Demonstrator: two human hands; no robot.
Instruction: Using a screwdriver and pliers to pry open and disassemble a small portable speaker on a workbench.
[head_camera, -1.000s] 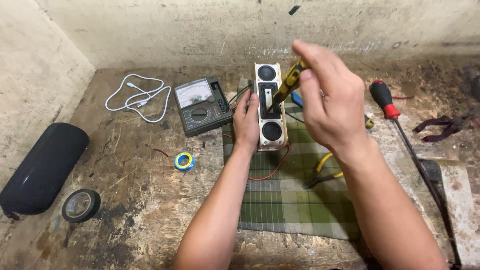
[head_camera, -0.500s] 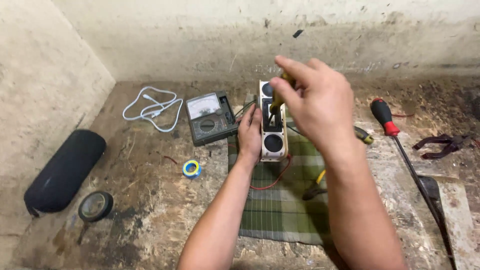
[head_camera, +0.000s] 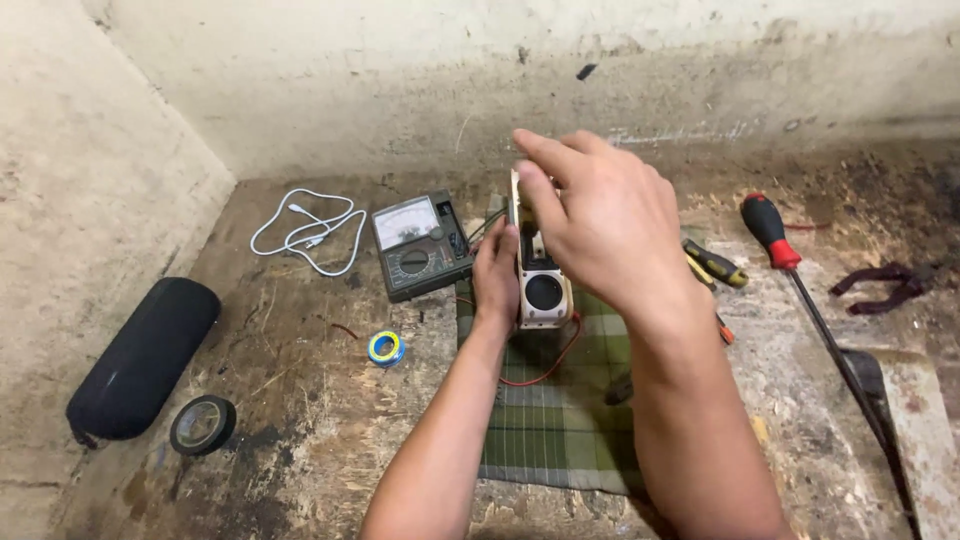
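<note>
A small cream speaker box (head_camera: 542, 290) with round black speaker openings stands upright on a green plaid cloth (head_camera: 560, 400). My left hand (head_camera: 497, 275) grips its left side. My right hand (head_camera: 600, 220) hovers over the top of the box with fingers closed, hiding its upper half. Whether a tool is still in that hand is hidden. A red wire (head_camera: 545, 372) curls from the box across the cloth.
An analog multimeter (head_camera: 418, 245) and a white cable (head_camera: 305, 230) lie to the left. A small solder roll (head_camera: 386, 348), a black tape roll (head_camera: 202, 424) and a black cylinder speaker (head_camera: 145, 355) sit further left. A red-handled screwdriver (head_camera: 790, 270), yellow-handled pliers (head_camera: 712, 262) and dark pliers (head_camera: 880, 283) lie right.
My right hand has dropped lower over the box, and the yellow-handled tool seen in it earlier is now hidden. The view has shifted slightly.
</note>
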